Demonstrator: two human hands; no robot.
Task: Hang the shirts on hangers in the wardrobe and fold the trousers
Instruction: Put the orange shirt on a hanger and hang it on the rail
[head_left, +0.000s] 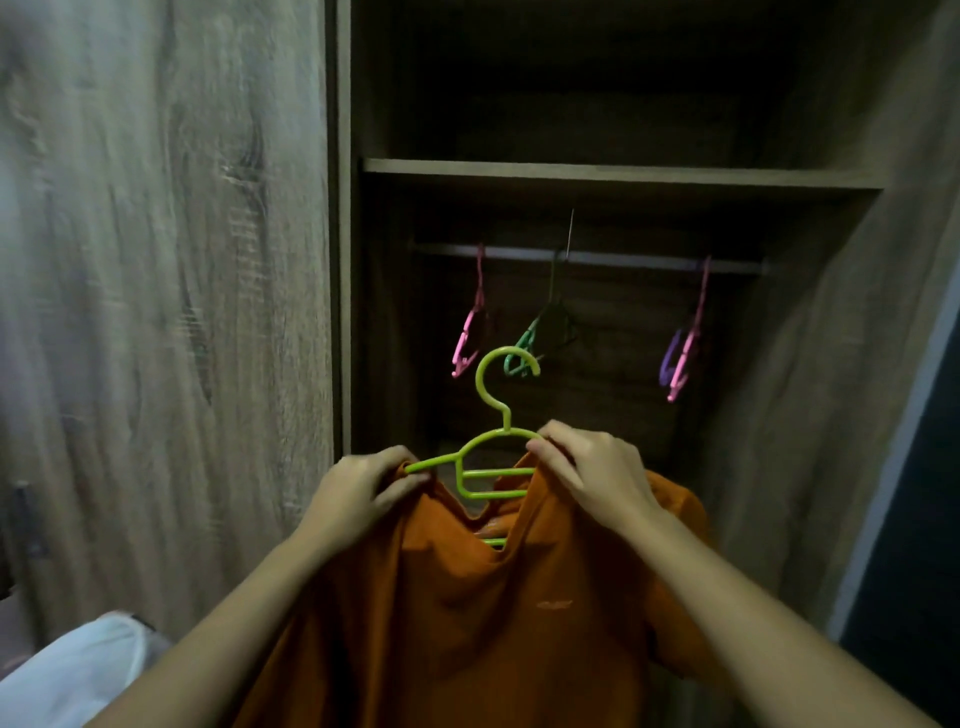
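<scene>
An open wardrobe (613, 171) is being faced. In front of it, an orange shirt (467, 613) is being held up. Its shoulder is being gripped by the left hand (358, 488), and its collar is being pinched by the curled fingers (550, 451) of the right hand (592, 473). A green hanger (493, 473) is being held inside the neck.

Home bedroom, open wooden wardrobe (623, 174), rail (623, 258) with hangers (470, 322)
</scene>
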